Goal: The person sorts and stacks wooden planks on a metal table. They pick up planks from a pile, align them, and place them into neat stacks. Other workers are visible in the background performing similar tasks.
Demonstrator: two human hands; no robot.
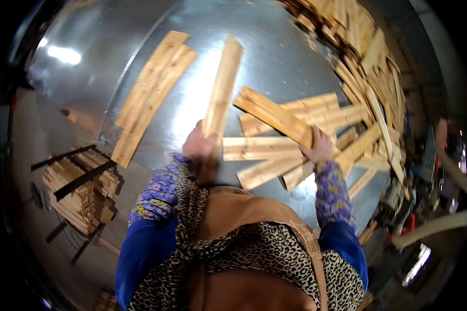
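My left hand (pixel 200 144) is closed round the near end of a long pale wooden board (pixel 224 85), which points away from me over the metal table. My right hand (pixel 318 146) grips the near right end of a shorter, darker orange-brown board (pixel 275 115), its other end slanting up to the left. Below and beside that board several loose boards (pixel 259 148) lie fanned out, partly overlapping. Left of my left hand, two boards (pixel 153 93) rest side by side on the metal. Motion slightly blurs my left hand.
The shiny metal table (pixel 192 67) spreads in front of me. A large heap of wood pieces (pixel 376 67) runs along its right and far right side. On the lower left, stacked boards (pixel 70 192) stand in a dark metal rack (pixel 85 181) beside the table.
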